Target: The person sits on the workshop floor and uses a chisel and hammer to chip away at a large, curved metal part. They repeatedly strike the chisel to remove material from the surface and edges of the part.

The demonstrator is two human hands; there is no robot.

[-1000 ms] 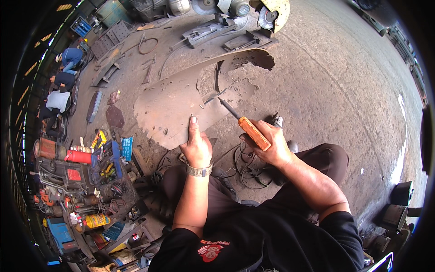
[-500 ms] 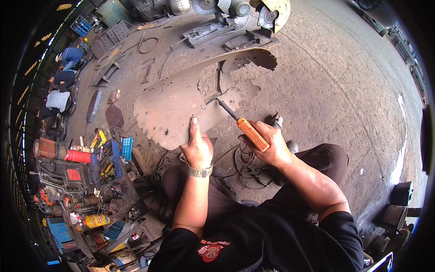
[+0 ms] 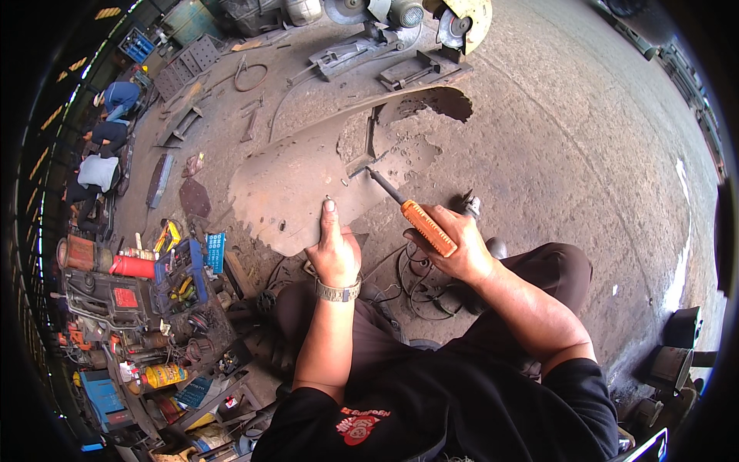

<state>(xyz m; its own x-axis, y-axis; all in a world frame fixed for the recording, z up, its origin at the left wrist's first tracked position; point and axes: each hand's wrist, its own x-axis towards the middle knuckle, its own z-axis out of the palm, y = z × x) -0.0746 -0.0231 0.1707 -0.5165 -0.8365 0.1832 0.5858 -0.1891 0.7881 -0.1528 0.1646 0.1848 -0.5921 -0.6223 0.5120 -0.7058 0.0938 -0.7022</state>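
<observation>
My left hand is closed on the near edge of a large, rusty, curved metal sheet, thumb on top and fingers hidden beneath. The sheet has ragged edges and a big torn opening toward its far right. My right hand is wrapped round the orange ribbed grip of a hammer that looks like a chipping hammer. Its dark shaft points up and left, and the slim head is over the sheet near the opening. Whether the head touches the metal I cannot tell. A small angle grinder lies beyond my right hand.
Cut-off saws stand at the far side. On the left are a crowded heap of tools with an open blue toolbox, a red cylinder and a yellow bottle. Cables lie near my legs. Several people crouch far left.
The metal sheet has shifted very slightly, with its left edge a touch further right. Both hands keep their holds and places.
</observation>
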